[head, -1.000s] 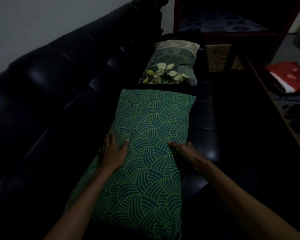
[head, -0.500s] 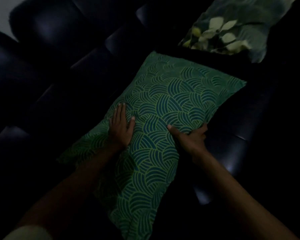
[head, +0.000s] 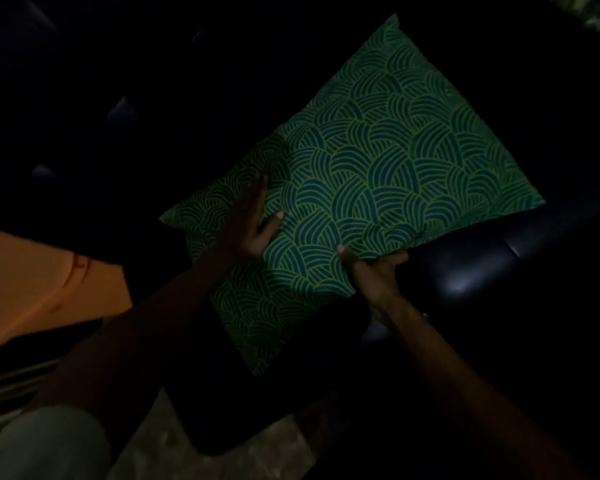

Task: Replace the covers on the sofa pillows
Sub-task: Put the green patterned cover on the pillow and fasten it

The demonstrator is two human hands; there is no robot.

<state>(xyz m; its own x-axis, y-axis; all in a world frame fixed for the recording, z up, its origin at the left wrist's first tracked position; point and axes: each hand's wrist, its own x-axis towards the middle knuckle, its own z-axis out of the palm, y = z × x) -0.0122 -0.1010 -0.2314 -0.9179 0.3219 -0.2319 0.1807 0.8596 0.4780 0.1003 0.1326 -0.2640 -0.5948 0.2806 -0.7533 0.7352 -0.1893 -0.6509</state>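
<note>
Your left hand (head: 248, 225) lies flat-fingered on the green wave-patterned fabric pillow (head: 378, 174) on the dark leather sofa (head: 482, 271); your right hand (head: 374, 268) grips its edge. You seem to be handling this pillow; next, probably find the cover's opening.

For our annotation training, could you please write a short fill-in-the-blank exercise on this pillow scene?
1. The pillow has a cover patterned in ____ and blue.
2. The left hand lies ____ on top of the pillow.
3. The right hand grips the pillow's ____.
4. The pillow lies on a dark ____.

Missing words: green; flat; edge; sofa
</note>
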